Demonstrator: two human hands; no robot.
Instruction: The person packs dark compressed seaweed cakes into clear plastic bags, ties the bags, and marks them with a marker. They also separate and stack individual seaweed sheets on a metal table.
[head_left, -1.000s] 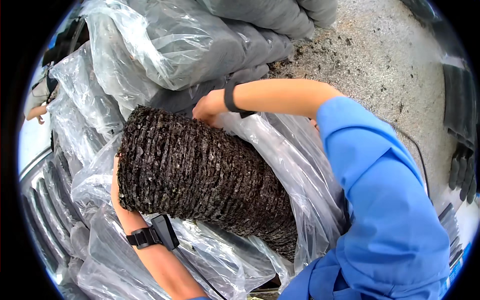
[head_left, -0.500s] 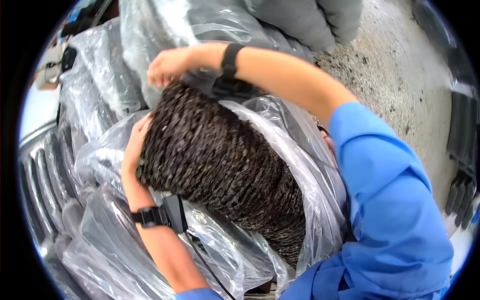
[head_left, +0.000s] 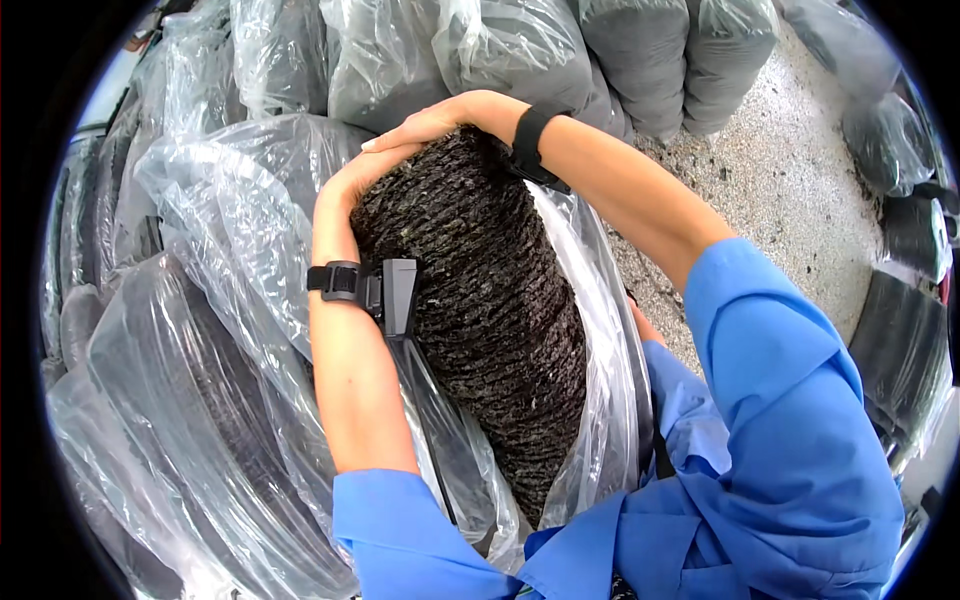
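A long stack of thin, dark, rough-edged sheets (head_left: 480,290), which look like dried seaweed, lies slanting away from my body. My left hand (head_left: 372,172) curves round its far left end, and its forearm runs along the left side. From the right, my right hand (head_left: 430,124) reaches over the far end, its fingers meeting the left hand's. Both hands press on the stack; some fingertips are hidden. A clear plastic bag (head_left: 620,420) is drawn down round the stack's near part and right side. Each wrist wears a black strap; a small dark device (head_left: 400,297) sits on the left one.
Filled clear bags (head_left: 180,370) with dark stacks crowd the left. More full bags (head_left: 510,60) stand across the back. Speckled floor (head_left: 780,200) with dark crumbs lies to the right, and dark bagged bundles (head_left: 900,335) line its far side.
The stack's far end has swung right and stands steeper. My right hand, raised off it before, now lies on that end, and my left hand has moved up to meet it.
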